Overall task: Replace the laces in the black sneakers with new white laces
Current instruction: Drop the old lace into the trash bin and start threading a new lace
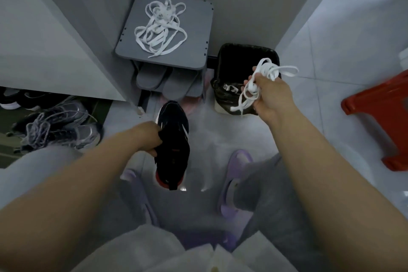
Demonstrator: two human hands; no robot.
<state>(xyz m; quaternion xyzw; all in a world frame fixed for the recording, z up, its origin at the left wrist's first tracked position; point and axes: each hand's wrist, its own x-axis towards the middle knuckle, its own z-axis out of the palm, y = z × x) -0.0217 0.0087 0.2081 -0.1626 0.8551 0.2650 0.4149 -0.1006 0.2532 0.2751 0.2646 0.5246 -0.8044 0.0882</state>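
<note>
Head view, tiled floor [320, 68], white laces [159, 29] on grey rack [196, 29], bin [234, 57], red stool [379, 106]

A small grey shoe rack [199, 26] stands on the tiled floor [320, 73] beyond the left hand [150, 137], with loose white laces [159, 26] heaped on its top. A black-lined bin [234, 57] sits on the floor just beyond the right hand [271, 97], a red stool [379, 113] to that hand's right.
</note>
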